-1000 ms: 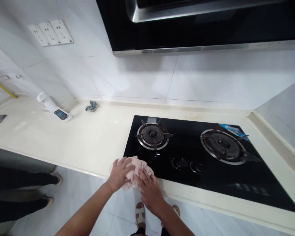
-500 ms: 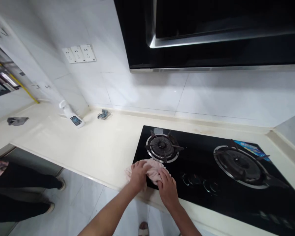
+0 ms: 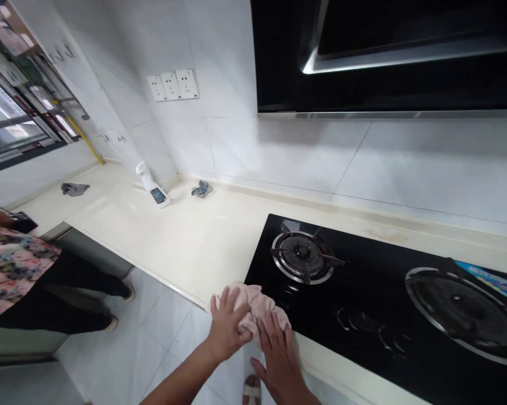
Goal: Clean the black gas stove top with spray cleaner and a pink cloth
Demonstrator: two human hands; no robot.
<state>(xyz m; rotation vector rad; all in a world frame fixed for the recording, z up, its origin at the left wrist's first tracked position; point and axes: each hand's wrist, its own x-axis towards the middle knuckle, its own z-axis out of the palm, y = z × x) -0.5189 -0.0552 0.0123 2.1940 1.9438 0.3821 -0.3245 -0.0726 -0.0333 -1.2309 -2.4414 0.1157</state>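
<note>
Both bare hands are on a bunched pink cloth (image 3: 259,306), which lies at the front edge of the counter (image 3: 185,244), over the front left corner of the black glass cooktop (image 3: 363,281). The left hand (image 3: 227,326) has its fingers spread over the cloth's left part; whether it grips any fabric underneath cannot be told. The right hand (image 3: 277,357) is unclenched, its fingers laid nearly straight on the cloth's right part and its thumb held apart. Behind the cloth, toward the cooktop's back left corner, is the left burner (image 3: 303,252); the right burner (image 3: 464,318) is well apart, near the right border of the view, and the knobs (image 3: 373,329) are by the cooktop's front edge. At the counter's back edge, near the wall corner, a crumpled blue-grey rag (image 3: 201,189) lies just beside a white spray bottle (image 3: 154,188), which is tilted. Farther left on the counter lies a grey cloth (image 3: 75,189). Another person in a floral top (image 3: 17,261) stands by the counter's front edge at far left.
</note>
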